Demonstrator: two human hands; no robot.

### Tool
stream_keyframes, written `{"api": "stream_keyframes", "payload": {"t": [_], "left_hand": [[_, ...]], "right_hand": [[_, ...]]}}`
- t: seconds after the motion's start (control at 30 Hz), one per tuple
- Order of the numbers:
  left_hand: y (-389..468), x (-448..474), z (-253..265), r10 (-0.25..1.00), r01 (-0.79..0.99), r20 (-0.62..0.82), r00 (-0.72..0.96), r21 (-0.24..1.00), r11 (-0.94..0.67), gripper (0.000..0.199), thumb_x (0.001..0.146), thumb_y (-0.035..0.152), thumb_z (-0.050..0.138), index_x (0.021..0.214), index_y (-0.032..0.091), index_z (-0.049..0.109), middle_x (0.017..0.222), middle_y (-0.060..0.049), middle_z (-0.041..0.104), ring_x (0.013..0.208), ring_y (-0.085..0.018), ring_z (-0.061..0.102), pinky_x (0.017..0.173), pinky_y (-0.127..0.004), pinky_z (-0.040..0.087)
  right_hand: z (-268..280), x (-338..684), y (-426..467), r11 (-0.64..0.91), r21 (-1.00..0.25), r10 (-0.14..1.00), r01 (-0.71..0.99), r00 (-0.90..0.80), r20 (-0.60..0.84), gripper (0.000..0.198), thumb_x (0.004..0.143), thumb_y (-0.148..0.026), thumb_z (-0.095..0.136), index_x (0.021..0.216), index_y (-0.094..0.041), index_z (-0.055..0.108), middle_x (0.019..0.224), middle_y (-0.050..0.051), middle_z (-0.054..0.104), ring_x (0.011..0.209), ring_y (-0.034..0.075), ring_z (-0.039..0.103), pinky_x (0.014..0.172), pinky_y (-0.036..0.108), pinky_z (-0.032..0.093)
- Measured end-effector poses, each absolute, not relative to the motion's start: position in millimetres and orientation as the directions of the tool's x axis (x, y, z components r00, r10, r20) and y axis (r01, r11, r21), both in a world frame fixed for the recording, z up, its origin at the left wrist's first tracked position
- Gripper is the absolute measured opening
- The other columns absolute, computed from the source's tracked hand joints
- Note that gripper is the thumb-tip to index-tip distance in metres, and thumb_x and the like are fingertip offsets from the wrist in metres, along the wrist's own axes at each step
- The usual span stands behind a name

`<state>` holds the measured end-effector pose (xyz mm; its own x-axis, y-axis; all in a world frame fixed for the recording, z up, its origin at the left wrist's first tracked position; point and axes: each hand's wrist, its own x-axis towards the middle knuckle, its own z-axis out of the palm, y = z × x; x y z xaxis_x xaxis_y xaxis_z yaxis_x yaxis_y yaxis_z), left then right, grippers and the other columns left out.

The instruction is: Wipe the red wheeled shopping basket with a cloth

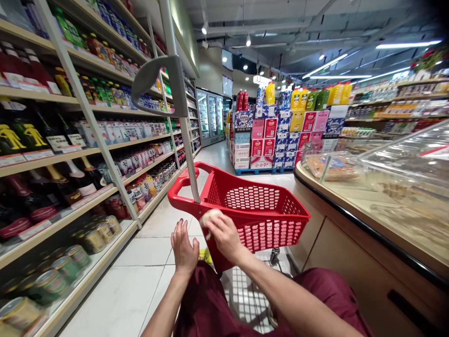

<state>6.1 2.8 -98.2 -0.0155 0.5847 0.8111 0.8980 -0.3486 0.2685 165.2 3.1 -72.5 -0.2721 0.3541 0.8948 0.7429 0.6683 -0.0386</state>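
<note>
A red plastic shopping basket cart (pixel 242 213) with a grey pole and grey handle (pixel 180 86) stands in front of me. My right hand (pixel 226 236) is closed on a pale crumpled cloth (pixel 210 216) and presses it to the cart's side, below the rim near the base of the pole. My left hand (pixel 184 248) is raised just left of the cart, fingers extended, with nothing in it. The cart's inside shows bare red perforated walls. A yellow label (pixel 205 255) sits low by the cart, partly hidden behind my left hand and knee.
Shelves (pixel 87 110) of bottles and cans line the left side. A display counter (pixel 315 192) with packed food stands close on the right. Ahead are stacked drink cartons (pixel 270 140) on a blue pallet, and glass-door fridges (pixel 210 114) stand farther back. The floor (pixel 140 271) is tiled.
</note>
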Motion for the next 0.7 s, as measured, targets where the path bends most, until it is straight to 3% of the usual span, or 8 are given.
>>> {"api": "stream_keyframes", "payload": {"t": [0.1, 0.27, 0.43, 0.6, 0.7], "left_hand": [[2.2, 17.7, -88.0, 0.543, 0.884, 0.84, 0.009, 0.247, -0.398, 0.057, 0.075, 0.019, 0.041, 0.13, 0.015, 0.026, 0.133, -0.017, 0.036, 0.125, -0.028, 0.031, 0.098, -0.05, 0.028], [-3.1, 37.0, -77.1, 0.506, 0.889, 0.854, 0.12, 0.134, -0.438, 0.055, 0.075, 0.014, 0.041, 0.129, 0.016, 0.03, 0.131, -0.015, 0.041, 0.124, -0.025, 0.033, 0.102, -0.047, 0.024], [-5.5, 53.9, -73.7, 0.545, 0.892, 0.823, 0.157, 0.118, -0.436, 0.055, 0.076, 0.015, 0.04, 0.13, 0.015, 0.029, 0.133, -0.015, 0.04, 0.127, -0.025, 0.03, 0.104, -0.047, 0.02], [-7.2, 74.7, -80.5, 0.558, 0.871, 0.782, 0.278, 0.04, -0.49, 0.054, 0.076, 0.012, 0.041, 0.129, 0.015, 0.031, 0.132, -0.014, 0.041, 0.127, -0.024, 0.03, 0.105, -0.047, 0.022], [-7.3, 86.1, -86.0, 0.568, 0.861, 0.762, 0.312, 0.026, -0.509, 0.054, 0.074, 0.01, 0.041, 0.128, 0.014, 0.033, 0.133, -0.014, 0.041, 0.128, -0.024, 0.029, 0.105, -0.047, 0.021]], "right_hand": [[-51.9, 169.7, 10.7, 0.671, -0.032, 0.315, 0.741, -0.245, 0.917, 0.029, 0.089, -0.016, 0.039, 0.112, -0.018, 0.056, 0.111, 0.004, 0.059, 0.111, 0.018, 0.042, 0.093, 0.033, 0.038], [-84.6, 184.0, 3.2, 0.672, -0.024, 0.4, 0.74, -0.336, 0.853, 0.023, 0.088, -0.017, 0.043, 0.102, -0.019, 0.061, 0.094, 0.003, 0.065, 0.097, 0.016, 0.049, 0.083, 0.03, 0.044], [-78.3, 206.6, 4.8, 0.602, -0.087, 0.385, 0.794, -0.192, 0.903, 0.031, 0.088, -0.013, 0.039, 0.112, -0.022, 0.057, 0.11, 0.003, 0.06, 0.11, 0.019, 0.042, 0.091, 0.036, 0.039], [-95.2, 227.4, -1.8, 0.61, -0.093, 0.48, 0.787, -0.274, 0.833, 0.025, 0.087, -0.017, 0.043, 0.103, -0.02, 0.062, 0.095, 0.003, 0.064, 0.094, 0.017, 0.049, 0.083, 0.031, 0.042], [-100.1, 236.5, -4.7, 0.583, -0.132, 0.483, 0.802, -0.212, 0.85, 0.031, 0.087, -0.016, 0.04, 0.112, -0.02, 0.057, 0.103, 0.005, 0.061, 0.1, 0.018, 0.046, 0.086, 0.032, 0.04]]}}
